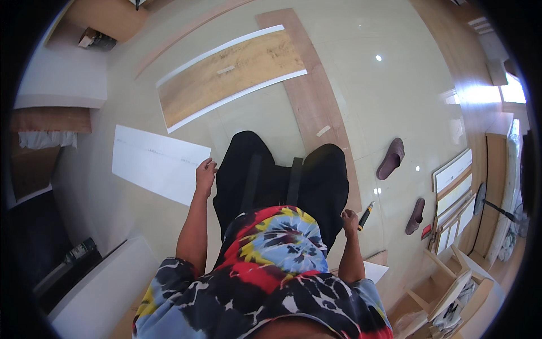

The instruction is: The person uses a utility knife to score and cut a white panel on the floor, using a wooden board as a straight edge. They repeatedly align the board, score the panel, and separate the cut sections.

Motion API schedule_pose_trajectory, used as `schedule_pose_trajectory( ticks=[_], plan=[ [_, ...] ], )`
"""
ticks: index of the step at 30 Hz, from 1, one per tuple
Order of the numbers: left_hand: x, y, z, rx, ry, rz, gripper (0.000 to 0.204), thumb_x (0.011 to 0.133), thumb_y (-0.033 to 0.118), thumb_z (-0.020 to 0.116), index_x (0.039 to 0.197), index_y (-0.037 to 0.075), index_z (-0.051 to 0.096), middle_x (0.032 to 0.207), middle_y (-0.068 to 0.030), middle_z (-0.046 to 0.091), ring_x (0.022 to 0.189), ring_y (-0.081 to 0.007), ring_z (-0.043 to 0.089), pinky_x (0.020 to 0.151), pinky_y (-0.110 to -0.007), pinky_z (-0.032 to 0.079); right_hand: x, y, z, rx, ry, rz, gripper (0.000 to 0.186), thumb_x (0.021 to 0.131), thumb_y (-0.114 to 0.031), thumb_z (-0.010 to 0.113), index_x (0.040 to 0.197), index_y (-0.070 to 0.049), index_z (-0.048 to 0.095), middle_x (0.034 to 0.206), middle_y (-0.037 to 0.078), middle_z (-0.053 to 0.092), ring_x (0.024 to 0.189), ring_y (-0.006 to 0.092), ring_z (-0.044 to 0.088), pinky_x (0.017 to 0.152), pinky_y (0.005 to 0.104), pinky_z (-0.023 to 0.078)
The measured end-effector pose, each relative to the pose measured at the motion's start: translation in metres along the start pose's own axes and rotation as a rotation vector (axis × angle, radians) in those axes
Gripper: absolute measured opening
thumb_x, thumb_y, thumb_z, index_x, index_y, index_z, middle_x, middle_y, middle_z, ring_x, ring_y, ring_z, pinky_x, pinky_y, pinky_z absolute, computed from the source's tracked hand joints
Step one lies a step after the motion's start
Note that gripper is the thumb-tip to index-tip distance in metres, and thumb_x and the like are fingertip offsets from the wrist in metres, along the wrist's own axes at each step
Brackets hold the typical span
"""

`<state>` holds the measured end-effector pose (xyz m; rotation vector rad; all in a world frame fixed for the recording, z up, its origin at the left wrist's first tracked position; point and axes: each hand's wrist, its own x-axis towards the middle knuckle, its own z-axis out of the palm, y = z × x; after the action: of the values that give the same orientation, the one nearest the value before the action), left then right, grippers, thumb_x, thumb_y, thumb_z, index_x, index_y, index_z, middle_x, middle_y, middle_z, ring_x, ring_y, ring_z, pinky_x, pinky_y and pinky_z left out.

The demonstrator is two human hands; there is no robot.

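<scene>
My left hand, fingers curled in, hangs beside my left knee, near the right edge of a white sheet with a faint printed line. Whether anything is in its fingers is too small to tell. By my right thigh is my right hand, also curled, with its inner side hidden. Just right of it, a yellow and black utility knife appears to lie on the floor, apart from the fingers. Ahead of my knees lies a brown panel with white long edges and dark smudges.
A long wooden board runs beneath the panel's right end. Two brown slippers lie to the right, near stacked white-faced boards. A wooden frame stands at lower right. A thin wooden strip curves along the far left.
</scene>
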<state>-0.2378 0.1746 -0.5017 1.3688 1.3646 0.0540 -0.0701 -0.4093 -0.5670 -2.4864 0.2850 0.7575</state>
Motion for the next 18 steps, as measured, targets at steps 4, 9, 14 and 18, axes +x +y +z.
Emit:
schedule_pose_trajectory(
  ticks=[4,9,14,18],
  plan=[
    [0.027,0.034,0.037,0.274,-0.022,0.246,0.044,0.094,0.025,0.06,0.13,0.001,0.061,0.109,-0.0157,0.069,0.097,-0.0281,0.067,0.088,-0.036,0.051,0.011,-0.067,-0.012,0.206,-0.005,0.028,0.033,0.096,-0.019,0.06,0.116,0.006,0.065,0.097,0.013,0.072,0.084,0.019,0.069,0.071,0.0298,0.054],
    [0.014,0.082,0.101,0.764,-0.025,0.441,0.045,0.093,0.029,0.062,0.128,0.002,0.063,0.119,-0.023,0.066,0.11,-0.0388,0.062,0.101,-0.043,0.047,0.065,-0.161,-0.05,0.374,0.118,-0.002,0.036,0.097,-0.026,0.057,0.11,0.007,0.065,0.089,0.011,0.07,0.077,0.0169,0.067,0.068,0.0287,0.052],
    [0.067,0.067,0.099,0.406,-0.049,0.251,0.046,0.092,0.027,0.063,0.129,0.001,0.062,0.115,-0.0198,0.068,0.105,-0.0356,0.065,0.096,-0.04,0.049,0.137,-0.281,-0.012,0.196,-0.014,-0.288,0.037,0.091,-0.024,0.061,0.112,0.007,0.066,0.094,0.021,0.072,0.084,0.0266,0.071,0.079,0.0356,0.054],
    [0.115,0.056,0.084,-0.017,-0.024,-0.017,0.048,0.094,0.026,0.063,0.133,0.0,0.058,0.117,-0.0155,0.067,0.103,-0.0242,0.065,0.09,-0.035,0.05,0.188,-0.409,0.046,0.042,-0.116,-0.529,0.039,0.091,-0.024,0.063,0.111,0.008,0.067,0.101,0.022,0.071,0.094,0.029,0.07,0.083,0.0384,0.053]
  ],
)
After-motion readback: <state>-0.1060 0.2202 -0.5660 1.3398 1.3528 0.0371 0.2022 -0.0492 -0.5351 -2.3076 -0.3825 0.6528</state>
